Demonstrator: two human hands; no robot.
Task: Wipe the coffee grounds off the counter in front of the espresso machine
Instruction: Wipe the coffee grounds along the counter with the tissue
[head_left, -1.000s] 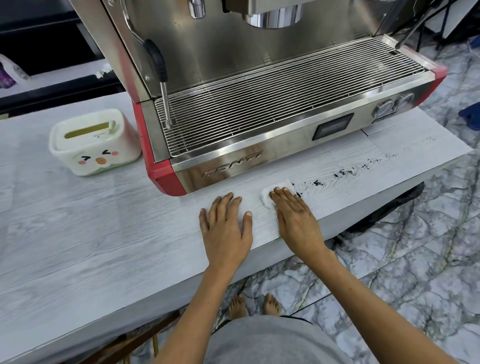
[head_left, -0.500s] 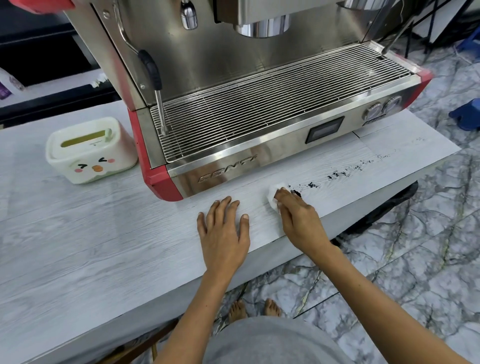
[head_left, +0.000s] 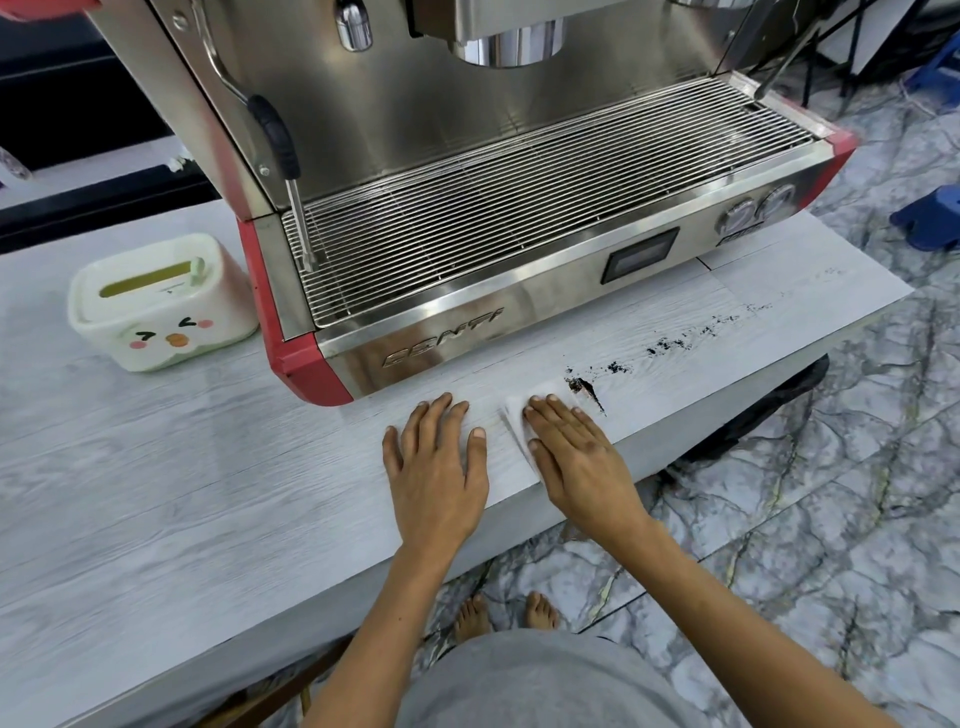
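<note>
- Head view, the only one I have; right hand (head_left: 582, 457) lies flat, fingers straight, pressing a white tissue (head_left: 519, 421) onto the counter (head_left: 208, 493); nothing is gripped, only pressed.
- Left hand (head_left: 434, 467) rests flat and relaxed on the counter just beside the tissue, holding nothing.
- Coffee grounds (head_left: 587, 387): a dark heap touching the tissue's far right corner; from it a broken trail (head_left: 665, 343) runs right along the counter in front of the espresso machine (head_left: 519, 208), thinning toward the far end.
- Handling, my judgement: the tissue looks thin, soft and light, so it should crumple or tear under a hard drag; I would keep a flat palm on its middle; the grounds look loose and dry in the trail but smeared at the heap, so they may streak.
- The counter edge is close to the heap; grounds could spill to the floor.
- A white tissue box (head_left: 161, 301) stands left of the machine, well apart from the hands.
- Hidden: most of the tissue under the right hand; any grounds beneath it I cannot tell; the machine's top is cut off; the faintest far specks are hard to make out.
</note>
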